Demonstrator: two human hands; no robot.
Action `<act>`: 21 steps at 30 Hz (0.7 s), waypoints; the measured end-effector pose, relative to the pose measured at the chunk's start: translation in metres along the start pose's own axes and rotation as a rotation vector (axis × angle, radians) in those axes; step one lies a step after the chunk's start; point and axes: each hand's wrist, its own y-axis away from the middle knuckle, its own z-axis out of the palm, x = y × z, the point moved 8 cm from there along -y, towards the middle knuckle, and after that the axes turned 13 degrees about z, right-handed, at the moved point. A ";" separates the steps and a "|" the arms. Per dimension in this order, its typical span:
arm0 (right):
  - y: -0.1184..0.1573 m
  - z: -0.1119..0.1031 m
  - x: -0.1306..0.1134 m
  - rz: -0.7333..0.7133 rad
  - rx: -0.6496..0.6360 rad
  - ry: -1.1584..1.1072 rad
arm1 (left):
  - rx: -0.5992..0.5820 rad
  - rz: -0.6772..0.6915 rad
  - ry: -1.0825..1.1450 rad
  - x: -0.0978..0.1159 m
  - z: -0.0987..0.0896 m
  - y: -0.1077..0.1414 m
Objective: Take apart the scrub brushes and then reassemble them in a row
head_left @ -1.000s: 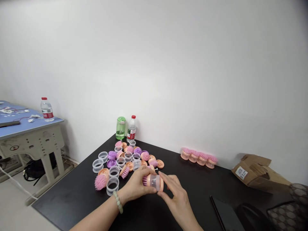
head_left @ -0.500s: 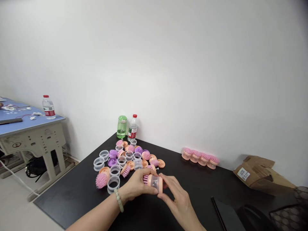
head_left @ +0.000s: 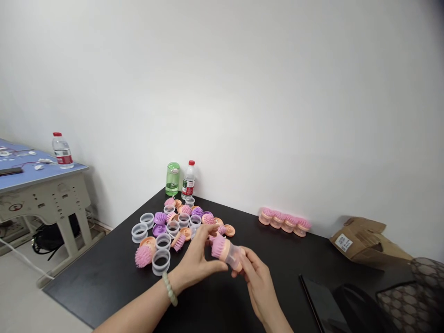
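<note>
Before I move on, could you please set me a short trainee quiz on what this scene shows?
1. Multiple choice: where does the right hand grip the pink-bristled brush?
A) By its bristles
B) Near the end away from the bristles
C) It does not touch it
2. True or false: the left hand has a beaded bracelet at its wrist.
3. Fill in: the row of pink-topped brushes near the wall numbers ____.
Key: 1 B; 2 true; 3 four.
</note>
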 end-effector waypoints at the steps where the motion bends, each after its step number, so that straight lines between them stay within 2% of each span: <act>1: 0.001 -0.004 -0.004 -0.053 0.035 0.040 | 0.013 -0.085 0.111 -0.006 0.001 0.001; 4: 0.003 -0.005 -0.009 -0.146 0.055 0.115 | -0.018 -0.275 0.343 -0.020 0.011 0.004; 6: 0.004 -0.004 -0.009 -0.168 0.052 0.142 | -0.007 -0.296 0.361 -0.023 0.011 0.005; 9: 0.002 -0.003 -0.003 -0.120 0.065 0.199 | 0.007 -0.175 0.275 -0.018 0.006 0.002; 12: -0.002 -0.001 0.010 0.005 0.020 0.134 | -0.085 0.020 0.115 -0.002 0.006 -0.001; 14: -0.003 -0.001 0.013 0.036 0.002 0.062 | -0.114 0.094 0.102 0.004 0.007 -0.001; 16: -0.003 -0.005 0.010 -0.006 0.035 0.064 | -0.075 0.035 0.178 -0.001 0.006 0.000; 18: -0.001 -0.009 0.003 -0.076 0.086 0.112 | -0.018 -0.113 0.260 -0.014 0.006 0.003; 21: 0.001 -0.009 -0.004 -0.143 0.091 0.163 | 0.009 -0.238 0.317 -0.023 0.009 0.005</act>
